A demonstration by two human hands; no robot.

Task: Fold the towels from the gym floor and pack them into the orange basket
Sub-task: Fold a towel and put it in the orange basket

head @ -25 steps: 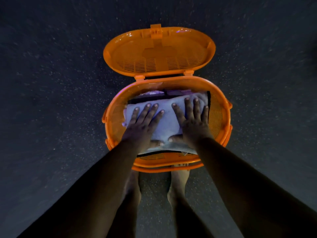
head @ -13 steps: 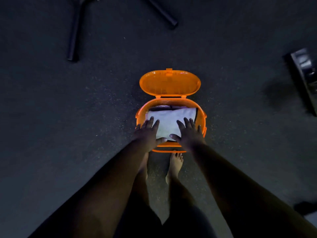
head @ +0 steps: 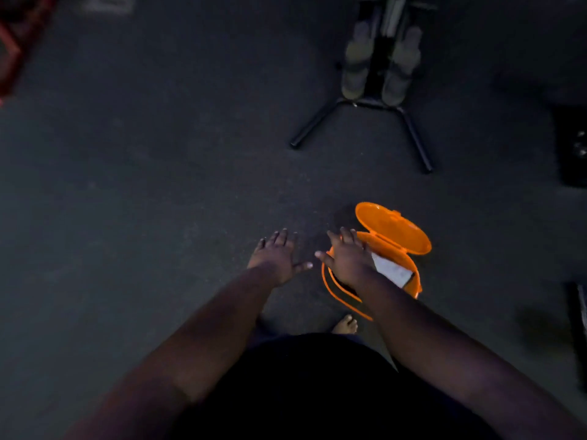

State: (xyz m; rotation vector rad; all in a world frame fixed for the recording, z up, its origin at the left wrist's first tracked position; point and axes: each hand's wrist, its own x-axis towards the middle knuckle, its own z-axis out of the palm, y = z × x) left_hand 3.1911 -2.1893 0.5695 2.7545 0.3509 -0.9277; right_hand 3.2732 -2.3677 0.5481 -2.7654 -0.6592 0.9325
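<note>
The orange basket [head: 413, 277] stands on the dark gym floor at the lower right, its lid [head: 392, 228] hinged open behind it. A folded white towel [head: 392, 269] lies inside, partly hidden by my right arm. My right hand [head: 347, 258] hovers over the basket's left rim with fingers spread, holding nothing. My left hand [head: 278, 254] is out over bare floor left of the basket, fingers straight and empty.
A black metal stand [head: 365, 103] with splayed legs and pale dumbbells [head: 354, 69] sits further ahead. Dark equipment [head: 571, 147] lines the right edge, and a red frame [head: 12, 46] shows at top left. One bare foot [head: 345, 324] is beside the basket.
Both hands have lifted off the white towel and left the basket. My view has risen and swung left, so the basket now sits lower right.
</note>
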